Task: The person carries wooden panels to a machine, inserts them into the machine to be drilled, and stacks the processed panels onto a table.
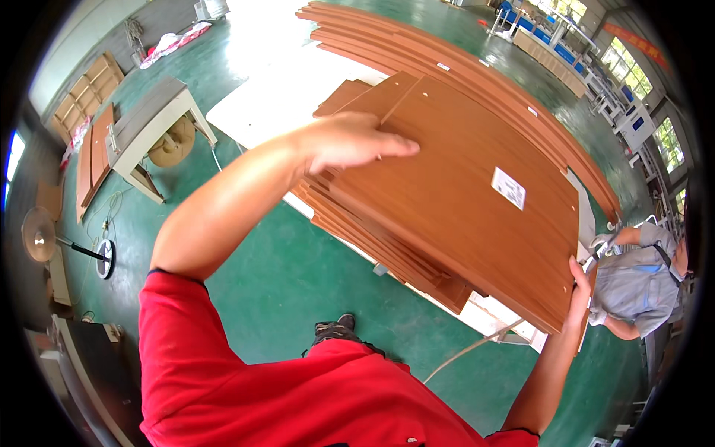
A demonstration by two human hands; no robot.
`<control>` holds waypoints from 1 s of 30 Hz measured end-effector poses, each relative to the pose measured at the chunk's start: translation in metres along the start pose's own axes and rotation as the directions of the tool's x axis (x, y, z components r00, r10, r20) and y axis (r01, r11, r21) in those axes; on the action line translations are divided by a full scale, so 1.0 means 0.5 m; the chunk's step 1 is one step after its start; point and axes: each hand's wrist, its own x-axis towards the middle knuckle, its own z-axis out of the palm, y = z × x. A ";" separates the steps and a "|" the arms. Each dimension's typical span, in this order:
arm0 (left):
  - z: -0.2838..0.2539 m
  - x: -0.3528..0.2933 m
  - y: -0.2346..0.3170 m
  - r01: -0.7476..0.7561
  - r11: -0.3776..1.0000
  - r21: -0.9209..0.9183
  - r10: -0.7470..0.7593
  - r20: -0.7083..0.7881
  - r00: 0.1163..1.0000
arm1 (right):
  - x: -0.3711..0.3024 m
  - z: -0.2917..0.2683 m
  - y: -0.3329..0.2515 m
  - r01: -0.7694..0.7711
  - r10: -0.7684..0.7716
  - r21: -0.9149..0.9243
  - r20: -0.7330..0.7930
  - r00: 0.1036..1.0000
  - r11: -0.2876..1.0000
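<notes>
A large reddish-brown wooden panel (447, 179) with a white label (509, 188) tops a stack of similar boards (387, 253). My left hand (350, 141) is over the panel's left end, its fingers stretched out and nothing gripped. Whether it touches the surface I cannot tell. At the right end, my right hand (577, 287) grips the panel's edge, thumb at the top and the other fingers mostly hidden behind it. A few small light spots show near the panel's edges.
Long brown boards (417, 45) lie stacked along the far side of the white table (253, 112). A person in grey (637, 287) with gloves stands close on the right. To the left are a grey-topped table (153, 112) and a standing fan (39, 235). A hose (465, 350) hangs near the table.
</notes>
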 end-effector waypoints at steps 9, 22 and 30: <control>0.157 -0.190 -0.065 -0.097 0.743 -0.662 0.157 0.032 0.987 | -0.203 0.007 0.038 0.081 -0.037 0.248 -0.177 0.984 0.965; 0.491 -0.240 0.120 -0.274 0.700 -0.659 0.444 0.102 0.890 | -0.668 -0.236 0.238 0.544 -0.251 0.079 -0.825 0.506 0.835; 1.008 -0.355 0.244 -0.064 0.860 -0.507 0.488 0.777 0.397 | -1.176 -0.302 0.489 0.555 -0.165 -0.191 -0.982 -0.097 0.809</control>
